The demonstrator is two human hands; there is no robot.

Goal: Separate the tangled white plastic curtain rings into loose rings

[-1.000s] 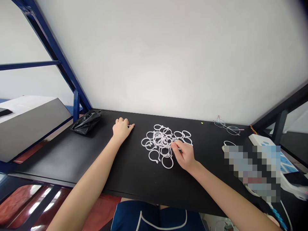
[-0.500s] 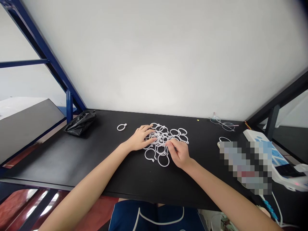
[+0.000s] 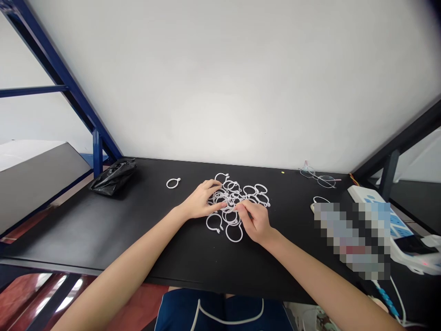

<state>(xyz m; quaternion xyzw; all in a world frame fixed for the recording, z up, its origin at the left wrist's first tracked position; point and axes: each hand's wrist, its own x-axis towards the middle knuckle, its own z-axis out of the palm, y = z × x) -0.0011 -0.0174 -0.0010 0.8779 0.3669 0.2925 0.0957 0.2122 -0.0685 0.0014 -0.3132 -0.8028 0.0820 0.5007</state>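
A heap of white plastic rings [image 3: 237, 200] lies in the middle of the black table [image 3: 103, 225]. My left hand [image 3: 203, 202] rests on the heap's left side, fingers curled and pinching at the rings. On the heap's near right side my right hand [image 3: 257, 220] pinches a ring between thumb and fingers. One single white ring [image 3: 172, 183] lies apart on the table, to the left of the heap.
A crumpled black plastic bag [image 3: 113, 177] lies at the table's back left. A pair of glasses [image 3: 319, 177] sits at the back right. A white power strip with cables [image 3: 386, 216] is at the right edge. Blue frame posts stand on the left.
My left hand let go of the single ring at the left and moved right onto the heap. My right hand stayed at the heap, still pinching.
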